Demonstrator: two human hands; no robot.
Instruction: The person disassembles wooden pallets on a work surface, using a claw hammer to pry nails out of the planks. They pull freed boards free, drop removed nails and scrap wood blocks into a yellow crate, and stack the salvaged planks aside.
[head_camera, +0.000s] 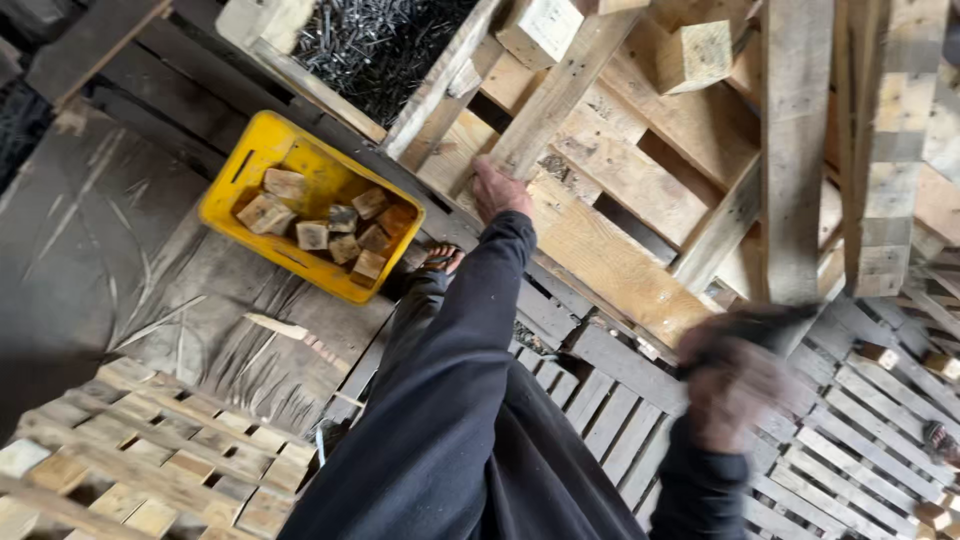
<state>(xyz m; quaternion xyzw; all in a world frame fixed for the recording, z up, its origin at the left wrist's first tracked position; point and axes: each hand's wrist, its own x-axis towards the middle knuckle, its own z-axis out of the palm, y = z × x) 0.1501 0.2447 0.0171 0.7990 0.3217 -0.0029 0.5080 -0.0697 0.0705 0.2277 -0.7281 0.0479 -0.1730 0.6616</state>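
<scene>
**A:** Where is the left hand (497, 190)?

**B:** Just above centre, at about twelve o'clock. It lies flat, fingers spread narrow, pressed on a wooden pallet (620, 215) that stands tilted across the upper right. The dark sleeve runs down from it toward six o'clock.

**A:** And the right hand (735, 385)?

**B:** At four o'clock, badly blurred. It is closed around a dark tool (765, 325), a handle by the look of it, but I cannot tell what kind. The tool's end sits against one upright slat of the pallet.

**A:** What lies around?

**B:** A yellow plastic crate (250, 150) at ten o'clock, on the floor, with wooden blocks (330, 225) loose inside it. Just beside its lower right corner a sandalled foot (440, 260) shows. At twelve o'clock, behind the pallet, a heap of nails (375, 45) fills a wooden box. Another pallet (150, 450) lies flat at seven o'clock, and slatted boards (850, 440) cover the floor at five o'clock.
</scene>
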